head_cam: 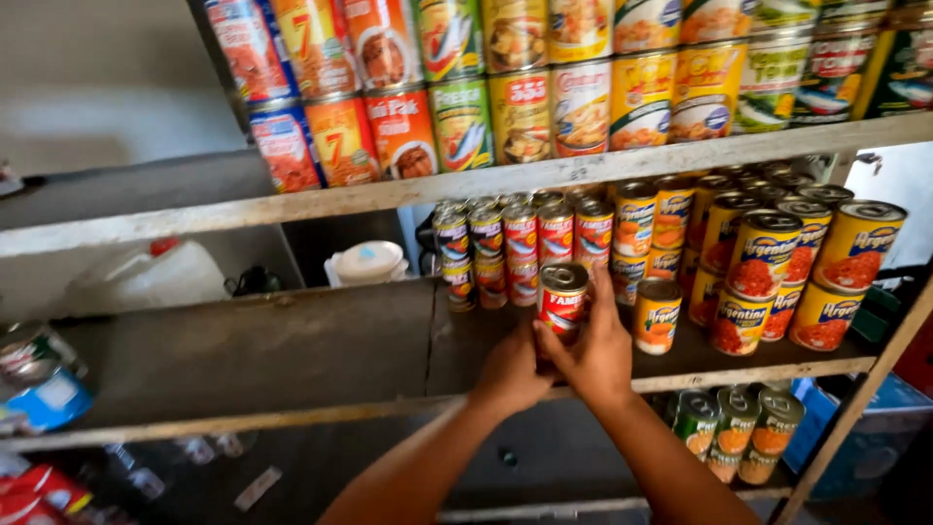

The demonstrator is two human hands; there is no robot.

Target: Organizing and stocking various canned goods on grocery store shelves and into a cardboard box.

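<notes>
Both hands, the left hand [510, 374] and the right hand [595, 355], wrap their fingers around a small red can [563, 298] on the middle shelf [292, 350], holding it upright so it stands in front of the other red cans [525, 243].

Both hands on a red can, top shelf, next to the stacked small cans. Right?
Not the top shelf. The head view shows both hands, left and right, on the red can on the middle shelf, next to the stacked small cans.
</notes>
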